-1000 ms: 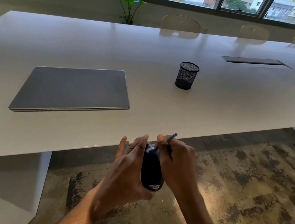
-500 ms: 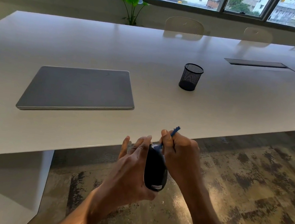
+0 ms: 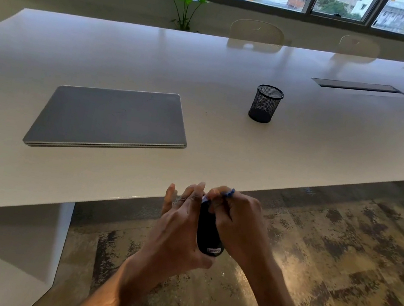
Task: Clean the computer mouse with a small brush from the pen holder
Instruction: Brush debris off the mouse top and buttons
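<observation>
Left hand (image 3: 179, 232) grip closed around black oval computer mouse (image 3: 207, 234) (held off the white worktop (image 3: 206, 75)); right hand (image 3: 237, 225) grip pinches small blue-handled brush (image 3: 227, 192) at mouse's far end.

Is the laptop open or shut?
Shut: the laptop lies flat on the table, lid down, no screen or keys showing.

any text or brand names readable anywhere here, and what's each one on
"Lenovo": small tag at the near end of the black computer mouse, held in the left hand, while the right hand works the blue brush at its far end.
Closed laptop: a faint mark in the lid's far right corner, too small to read.
Mesh pen holder and table: no text seen.
</observation>
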